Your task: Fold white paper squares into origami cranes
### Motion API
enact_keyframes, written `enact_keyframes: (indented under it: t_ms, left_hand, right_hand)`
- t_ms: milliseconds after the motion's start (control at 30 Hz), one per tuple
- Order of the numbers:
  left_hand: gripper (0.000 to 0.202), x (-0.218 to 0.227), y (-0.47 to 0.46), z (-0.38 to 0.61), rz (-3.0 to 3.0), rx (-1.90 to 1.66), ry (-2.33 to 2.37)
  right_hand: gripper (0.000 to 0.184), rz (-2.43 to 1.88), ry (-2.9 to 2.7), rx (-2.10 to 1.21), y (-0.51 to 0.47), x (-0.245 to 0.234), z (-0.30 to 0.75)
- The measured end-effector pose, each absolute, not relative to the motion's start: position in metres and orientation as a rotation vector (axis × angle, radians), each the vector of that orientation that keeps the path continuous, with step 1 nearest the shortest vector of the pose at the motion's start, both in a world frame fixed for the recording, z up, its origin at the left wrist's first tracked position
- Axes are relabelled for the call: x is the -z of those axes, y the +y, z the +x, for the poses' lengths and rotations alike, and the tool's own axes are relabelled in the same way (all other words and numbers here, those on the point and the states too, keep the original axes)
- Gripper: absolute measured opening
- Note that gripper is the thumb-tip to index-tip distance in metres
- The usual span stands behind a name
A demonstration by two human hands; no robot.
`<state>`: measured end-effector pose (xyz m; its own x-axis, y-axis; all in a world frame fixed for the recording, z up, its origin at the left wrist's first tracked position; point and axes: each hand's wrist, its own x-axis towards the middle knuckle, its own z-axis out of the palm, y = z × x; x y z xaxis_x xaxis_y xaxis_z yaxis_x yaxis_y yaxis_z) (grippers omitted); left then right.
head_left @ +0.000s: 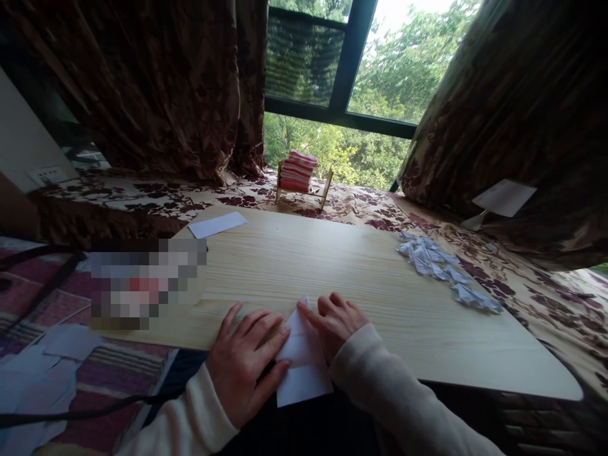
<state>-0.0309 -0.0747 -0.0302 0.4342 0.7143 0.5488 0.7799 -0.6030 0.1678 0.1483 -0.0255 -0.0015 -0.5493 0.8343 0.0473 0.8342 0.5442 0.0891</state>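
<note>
A white sheet of paper point(304, 367), folded to a point at its far end, lies at the table's near edge, its lower part reaching past the edge. My left hand point(249, 354) rests flat with fingers spread. Its thumb and index finger press on the paper's left side. My right hand point(335, 320) has its index fingertip on the pointed end, the other fingers curled, holding the paper down. The right thumb is hidden.
A pile of folded white paper pieces point(434, 259) sits at the table's point(332, 253) right. A flat paper strip point(217, 224) lies at the far left, near a pixelated patch. Loose papers point(45, 373) are at lower left. Behind, a small rack holds folded striped cloths point(298, 171).
</note>
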Motion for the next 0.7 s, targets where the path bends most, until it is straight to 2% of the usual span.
enact_keyframes:
  t_ms: [167,267,367,500,700]
  left_hand:
    - [0.033,0.03,-0.077,-0.032,-2.556,0.898,-1.316]
    - [0.033,0.028,-0.078,-0.033,-2.552,0.871,-1.304]
    - [0.03,0.026,-0.078,-0.031,-2.53,0.948,-1.317]
    - [0.026,0.022,-0.078,-0.027,-2.514,1.08,-1.362]
    - [0.022,0.009,-0.061,-0.022,-2.625,1.043,-1.758]
  right_hand:
    - [0.033,1.643,2.794,0.013,-0.015,-0.006,0.146]
    - [0.023,1.628,2.872,0.125,0.001,-0.01,0.156]
    - [0.024,1.535,2.979,0.304,0.014,-0.014,0.162]
    - [0.034,1.427,3.054,0.45,0.021,-0.014,0.154]
    - [0.021,1.434,3.022,0.584,0.026,-0.014,0.144]
